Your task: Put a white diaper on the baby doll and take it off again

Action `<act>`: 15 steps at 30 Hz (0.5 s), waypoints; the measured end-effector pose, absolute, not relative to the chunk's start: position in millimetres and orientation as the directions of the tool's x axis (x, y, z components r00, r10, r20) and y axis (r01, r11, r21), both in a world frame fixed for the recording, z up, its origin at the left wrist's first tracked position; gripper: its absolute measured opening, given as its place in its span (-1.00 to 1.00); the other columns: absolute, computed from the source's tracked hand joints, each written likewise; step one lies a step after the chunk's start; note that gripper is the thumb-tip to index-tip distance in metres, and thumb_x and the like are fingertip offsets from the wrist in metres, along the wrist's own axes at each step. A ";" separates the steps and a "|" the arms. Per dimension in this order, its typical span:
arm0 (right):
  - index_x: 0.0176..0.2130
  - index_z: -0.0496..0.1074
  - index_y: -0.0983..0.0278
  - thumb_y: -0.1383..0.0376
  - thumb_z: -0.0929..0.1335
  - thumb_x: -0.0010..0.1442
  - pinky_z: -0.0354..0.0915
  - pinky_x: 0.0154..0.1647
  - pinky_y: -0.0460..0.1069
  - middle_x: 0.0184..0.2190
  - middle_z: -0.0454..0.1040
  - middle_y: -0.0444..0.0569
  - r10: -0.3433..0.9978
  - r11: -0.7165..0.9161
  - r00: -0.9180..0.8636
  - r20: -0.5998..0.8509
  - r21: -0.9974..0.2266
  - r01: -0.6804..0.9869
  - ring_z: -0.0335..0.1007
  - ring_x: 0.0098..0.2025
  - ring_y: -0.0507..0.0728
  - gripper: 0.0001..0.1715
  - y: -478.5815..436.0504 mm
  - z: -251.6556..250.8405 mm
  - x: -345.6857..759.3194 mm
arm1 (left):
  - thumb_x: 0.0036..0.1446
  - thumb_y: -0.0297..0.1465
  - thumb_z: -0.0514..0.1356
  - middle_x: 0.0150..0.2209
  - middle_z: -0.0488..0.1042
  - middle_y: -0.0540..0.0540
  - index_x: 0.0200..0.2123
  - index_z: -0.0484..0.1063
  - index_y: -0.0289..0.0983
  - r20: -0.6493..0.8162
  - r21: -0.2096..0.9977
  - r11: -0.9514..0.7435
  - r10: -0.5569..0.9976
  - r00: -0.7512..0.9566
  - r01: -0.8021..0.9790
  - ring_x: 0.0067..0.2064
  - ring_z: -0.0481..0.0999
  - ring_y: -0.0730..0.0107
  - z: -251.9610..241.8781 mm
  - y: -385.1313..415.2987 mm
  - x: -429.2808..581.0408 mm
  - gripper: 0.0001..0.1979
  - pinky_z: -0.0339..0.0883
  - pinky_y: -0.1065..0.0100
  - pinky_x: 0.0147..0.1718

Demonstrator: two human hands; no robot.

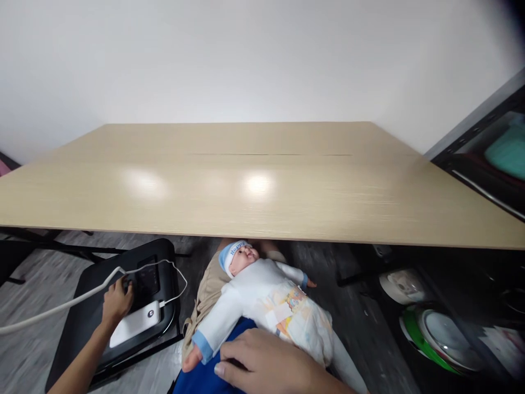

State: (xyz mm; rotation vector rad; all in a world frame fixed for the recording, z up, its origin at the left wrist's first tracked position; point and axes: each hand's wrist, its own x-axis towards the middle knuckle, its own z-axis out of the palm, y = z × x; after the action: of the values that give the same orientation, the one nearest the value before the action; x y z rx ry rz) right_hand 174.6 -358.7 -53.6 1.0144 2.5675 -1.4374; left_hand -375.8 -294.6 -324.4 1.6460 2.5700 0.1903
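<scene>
Fingers [233, 349] of the right hand [262, 358] are held loosely bent, nothing seen pinched, over a doll [250, 287] supported on the lap [205, 377].

The doll's body will likely be light and soft, its head [244, 258] stiffer; hold is best taken under back and neck. A diaper [303, 306] is worn. Whether anything is gripped by the left hand [118, 298] cannot be told; beside it, a white power bank [133, 326] is set on a black chair [94, 271]. The head is nearly overhung by a table [184, 208] edge, so freer room seems left toward the lap.
</scene>
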 end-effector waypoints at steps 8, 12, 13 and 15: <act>-0.13 0.64 0.17 -0.01 0.29 0.62 0.18 -0.28 -0.01 -0.18 0.77 -0.08 0.544 0.340 -0.777 -0.315 -0.765 0.547 0.63 -0.18 0.16 -0.53 -360.0 -56.0 173.7 | 0.54 -0.17 -0.20 0.37 0.44 -0.58 0.60 0.21 -0.45 -0.095 0.131 0.355 0.934 -0.344 0.926 0.27 0.50 -0.45 -345.1 -267.5 -377.7 -0.24 0.42 -0.22 0.21; -0.13 0.65 0.18 -0.02 0.29 0.62 0.17 -0.30 -0.02 -0.20 0.76 -0.08 0.546 0.342 -0.778 -0.311 -0.765 0.546 0.63 -0.19 0.16 -0.52 -360.2 -55.6 173.6 | 0.55 -0.18 -0.21 0.39 0.41 -0.57 0.62 0.19 -0.47 -0.092 0.113 0.339 0.939 -0.330 0.934 0.29 0.46 -0.43 -346.8 -264.8 -379.4 -0.23 0.39 -0.19 0.25; -0.12 0.66 0.17 -0.02 0.29 0.62 0.19 -0.29 -0.02 -0.21 0.76 -0.08 0.547 0.343 -0.778 -0.307 -0.766 0.544 0.62 -0.19 0.16 -0.52 -360.5 -55.7 173.7 | 0.55 -0.19 -0.22 0.39 0.40 -0.57 0.61 0.19 -0.47 -0.087 0.112 0.335 0.941 -0.326 0.936 0.29 0.46 -0.43 -346.7 -264.5 -380.4 -0.24 0.38 -0.18 0.26; -0.12 0.66 0.17 -0.01 0.29 0.62 0.21 -0.26 -0.03 -0.20 0.76 -0.09 0.551 0.340 -0.776 -0.308 -0.767 0.545 0.62 -0.17 0.16 -0.53 -361.0 -56.1 173.7 | 0.54 -0.20 -0.20 0.37 0.42 -0.56 0.59 0.21 -0.48 -0.076 0.118 0.317 0.948 -0.310 0.941 0.29 0.46 -0.42 -346.2 -264.0 -382.4 -0.25 0.36 -0.18 0.27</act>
State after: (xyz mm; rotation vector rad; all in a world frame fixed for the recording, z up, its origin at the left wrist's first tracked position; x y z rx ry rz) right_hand 173.7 -361.0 -56.1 1.0536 2.5762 -1.4703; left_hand -382.4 -264.0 -346.2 1.7615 2.4405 0.0776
